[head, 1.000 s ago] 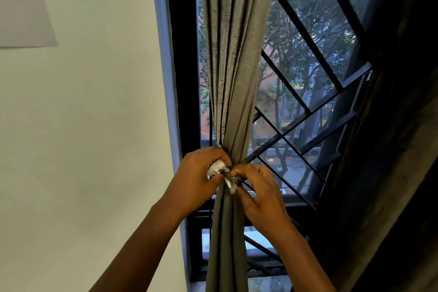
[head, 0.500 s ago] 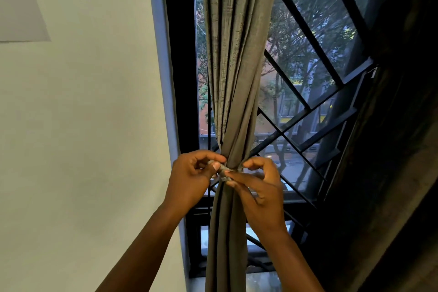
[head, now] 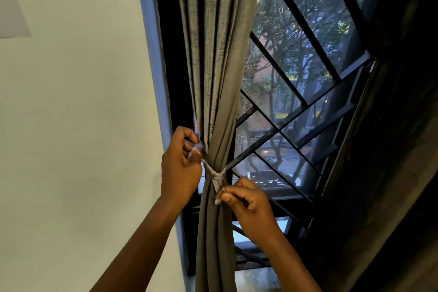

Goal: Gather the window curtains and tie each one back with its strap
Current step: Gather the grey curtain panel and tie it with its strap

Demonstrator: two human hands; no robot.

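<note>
We are looking at a grey curtain bunched up in front of the window bars; a pale strap is going round its middle; our left hand is pinching one strap end up beside the curtain; our right hand is pinching the other end just below the knot.

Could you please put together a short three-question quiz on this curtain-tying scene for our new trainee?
1. True or false: the strap is already wrapped around the gathered curtain.
2. Which hand pinches the strap end that hangs below the knot?
3. The left hand pulls its strap end: A) up and toward the wall, B) down toward the floor, C) toward the window bars.

Key: 1. True. 2. The right hand. 3. A.
</note>
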